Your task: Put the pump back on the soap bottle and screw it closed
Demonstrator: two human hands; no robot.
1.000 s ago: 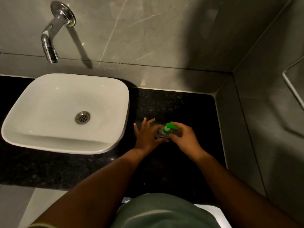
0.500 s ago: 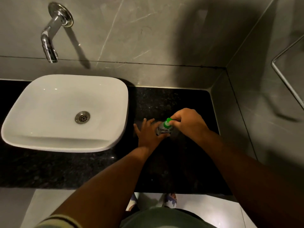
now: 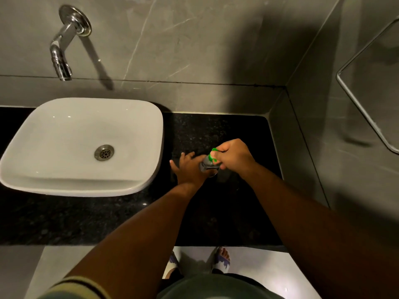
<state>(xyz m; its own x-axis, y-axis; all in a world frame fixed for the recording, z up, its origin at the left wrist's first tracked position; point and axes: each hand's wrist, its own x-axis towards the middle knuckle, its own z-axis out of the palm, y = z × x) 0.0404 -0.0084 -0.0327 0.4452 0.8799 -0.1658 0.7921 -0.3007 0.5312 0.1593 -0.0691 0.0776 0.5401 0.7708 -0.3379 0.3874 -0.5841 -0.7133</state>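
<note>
**me:** On the dark counter (image 3: 226, 216) just right of the sink (image 3: 138, 184), I've got the soap bottle (image 3: 206, 165) standing up. My left hand (image 3: 190, 169) is wrapped around its side with a few fingers sticking out loose, so it's bracing more than squeezing. My right hand (image 3: 234, 157) is clenched over the top on the green pump (image 3: 214, 150), and only a bit of green shows past my knuckles.

**other:** what's the risk from there?

**me:** Mostly cross-threading, I'd guess. My fist hides the collar, so I can't tell if it's sitting square on the neck. If it's tilted and I keep twisting, it'll jam or feel closed without sealing. Also that left grip is pretty loose, so the bottle could just spin with the pump, or tip over on the slick stone. If there's soap on the outside, that gets worse.

**other:** anything change from a second ago?

**me:** Yeah. A second ago my right hand came at the pump from the near side and the nozzle was in plain view, pointing right. Now the hand has rolled over the top and covers most of it. Bottle's in the same spot and the left hand has barely moved. I also leaned back a bit, so my feet show now.
</note>
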